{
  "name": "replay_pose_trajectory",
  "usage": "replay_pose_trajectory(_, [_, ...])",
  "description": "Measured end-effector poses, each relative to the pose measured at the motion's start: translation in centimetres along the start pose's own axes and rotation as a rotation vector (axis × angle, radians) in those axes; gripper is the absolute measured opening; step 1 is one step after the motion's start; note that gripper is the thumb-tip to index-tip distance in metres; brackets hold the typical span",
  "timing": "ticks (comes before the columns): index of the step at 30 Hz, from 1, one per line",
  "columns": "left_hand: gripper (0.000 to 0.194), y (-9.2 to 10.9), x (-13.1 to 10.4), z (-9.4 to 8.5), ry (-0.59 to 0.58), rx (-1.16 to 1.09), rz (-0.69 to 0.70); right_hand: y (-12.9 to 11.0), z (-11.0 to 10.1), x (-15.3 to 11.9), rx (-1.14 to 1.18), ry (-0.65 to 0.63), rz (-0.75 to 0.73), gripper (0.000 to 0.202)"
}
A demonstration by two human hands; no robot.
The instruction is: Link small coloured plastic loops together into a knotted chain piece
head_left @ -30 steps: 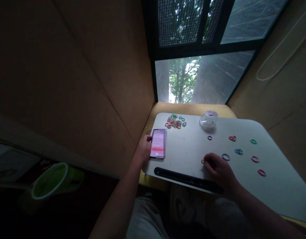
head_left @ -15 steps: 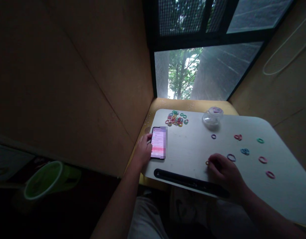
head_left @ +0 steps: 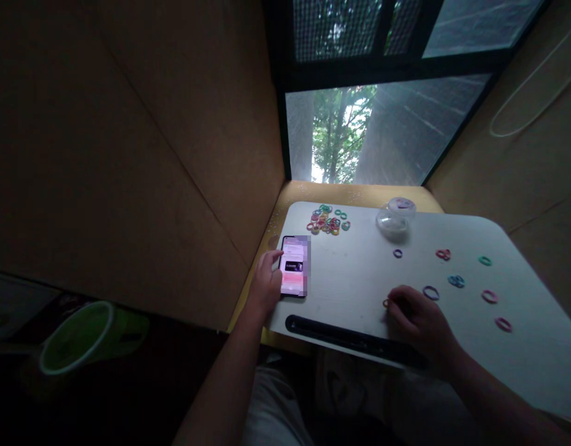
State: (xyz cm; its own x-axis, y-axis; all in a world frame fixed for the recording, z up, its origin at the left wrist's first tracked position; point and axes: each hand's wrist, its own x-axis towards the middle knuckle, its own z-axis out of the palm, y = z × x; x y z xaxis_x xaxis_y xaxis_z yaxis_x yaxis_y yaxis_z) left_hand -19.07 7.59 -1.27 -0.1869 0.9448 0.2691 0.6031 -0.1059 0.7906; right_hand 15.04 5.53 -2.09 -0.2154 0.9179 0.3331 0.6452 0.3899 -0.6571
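Observation:
My left hand (head_left: 265, 284) rests at the left edge of a phone (head_left: 293, 292) that lies on the white table. Its fingertip and thumb are apart and touch the phone's side and the edge of the lit screen. My right hand (head_left: 414, 314) is closed in a pinch at the table's near side, on a small yellow hair tie (head_left: 386, 303) that shows only in part. Just beyond that hand lies a purple hair tie (head_left: 431, 293). Blue hair ties (head_left: 456, 282), red ones (head_left: 443, 254), and single pink (head_left: 489, 297) and green (head_left: 485, 261) ones are spread to its right.
A pile of mixed-colour hair ties (head_left: 329, 223) sits at the table's far left. A clear round container (head_left: 393, 224) with its lid (head_left: 401, 207) stands near the back edge. A dark slot (head_left: 332, 331) runs along the front. A green bin (head_left: 95, 337) is on the floor at left.
The phone screen now shows different content, with a dark picture in its middle. My left fingers have shifted slightly at its edge. My right hand has stayed in place with the yellow hair tie.

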Motion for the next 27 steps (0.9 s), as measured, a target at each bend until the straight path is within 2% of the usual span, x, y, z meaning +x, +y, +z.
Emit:
replay_pose_trajectory(5, [0.048,0.1,-0.4,-0.3,-0.040,-0.056,-0.053,0.0,0.0,0.0,-0.019,0.008,-0.002,0.008])
replay_pose_trajectory(12, [0.060,-0.2,-0.9,-1.1,-0.174,-0.104,-0.054,-0.4,-0.2,0.1,-0.038,0.010,-0.005,0.009])
replay_pose_trajectory(18, [0.058,-0.4,-1.1,-0.8,-0.147,-0.180,-0.073,-0.8,-0.2,0.2,-0.022,0.013,0.004,0.011])
replay_pose_trajectory(22, [0.066,-0.8,-1.2,-0.4,-0.180,-0.325,-0.096,-0.5,-0.2,0.1,-0.027,0.003,-0.005,0.009])
replay_pose_trajectory(27, [0.076,-0.7,-1.3,-0.4,-0.199,-0.337,-0.074,-0.4,-0.1,0.2,-0.035,0.010,-0.007,0.010])
